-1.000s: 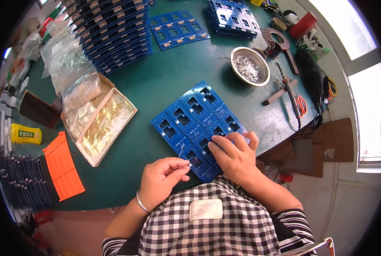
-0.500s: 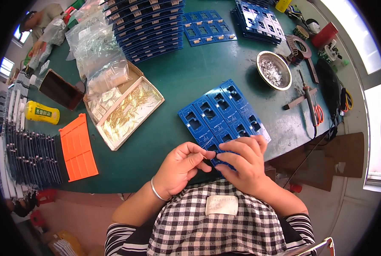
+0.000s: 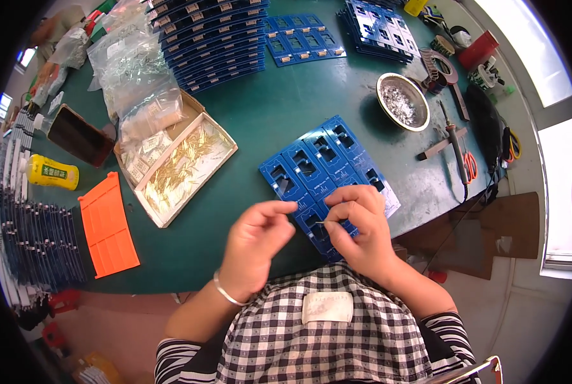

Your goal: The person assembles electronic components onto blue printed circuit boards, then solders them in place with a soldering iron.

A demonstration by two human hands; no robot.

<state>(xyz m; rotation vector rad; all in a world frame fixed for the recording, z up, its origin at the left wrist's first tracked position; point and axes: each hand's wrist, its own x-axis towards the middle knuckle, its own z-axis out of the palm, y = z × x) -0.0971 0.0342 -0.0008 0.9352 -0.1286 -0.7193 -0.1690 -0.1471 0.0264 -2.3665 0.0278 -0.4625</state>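
Note:
A blue circuit board panel (image 3: 313, 189) with several rectangular cut-outs lies on the table in front of me. Over its near part, my right hand (image 3: 361, 225) pinches a thin metal pin (image 3: 320, 222) between thumb and forefinger, and the pin juts out to the left. My left hand (image 3: 255, 246) hovers beside the panel's near left edge, its thumb and forefinger apart and nothing visible between them. To the left, a shallow cardboard box (image 3: 199, 189) holds many loose gold-coloured pins (image 3: 182, 168), with small white connectors (image 3: 146, 153) in its other compartment.
Tall stacks of blue boards (image 3: 212, 48) stand at the back. On the right are a metal bowl (image 3: 425, 118) of silvery scraps, a soldering iron (image 3: 455, 150) and orange-handled scissors (image 3: 470, 168). An orange tray (image 3: 110, 227), yellow bottle (image 3: 54, 173) and phone (image 3: 81, 136) lie left. Another person works far left.
My hands have drawn apart: the left has moved off to the left and opened. The thin pin, earlier at my left fingers, is now in my right hand. The view has shifted slightly.

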